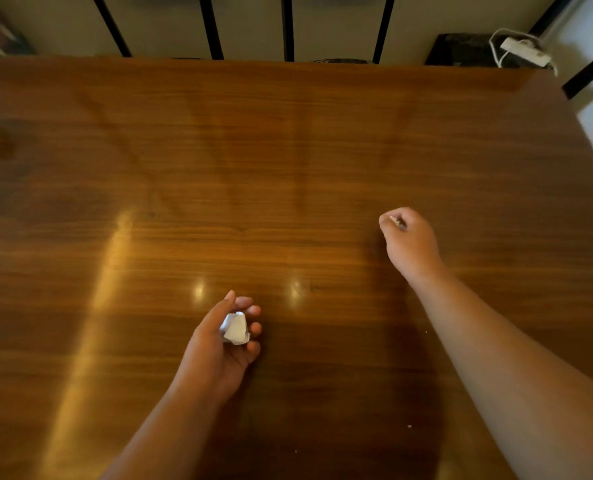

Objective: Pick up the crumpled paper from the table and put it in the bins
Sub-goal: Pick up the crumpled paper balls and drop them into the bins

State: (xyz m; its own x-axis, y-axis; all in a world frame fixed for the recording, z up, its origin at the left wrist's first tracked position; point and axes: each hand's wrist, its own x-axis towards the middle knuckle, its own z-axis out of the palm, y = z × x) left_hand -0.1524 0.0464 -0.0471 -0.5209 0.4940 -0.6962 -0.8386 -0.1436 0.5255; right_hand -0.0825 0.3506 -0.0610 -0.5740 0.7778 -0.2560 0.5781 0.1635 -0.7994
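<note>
My left hand (224, 344) hovers over the near middle of the wooden table (288, 161), palm turned up, fingers curled round a white crumpled paper ball (235, 329). My right hand (409, 242) is farther out to the right, closed in a fist. A small pale scrap (396, 221) shows between its thumb and fingers; most of it is hidden. No bin is in view.
Black vertical bars (288, 27) stand against a pale wall beyond the table's far edge. A dark box (461, 50) with a white power strip and cord (523, 51) sits at the far right corner. The table's right edge runs diagonally at the right.
</note>
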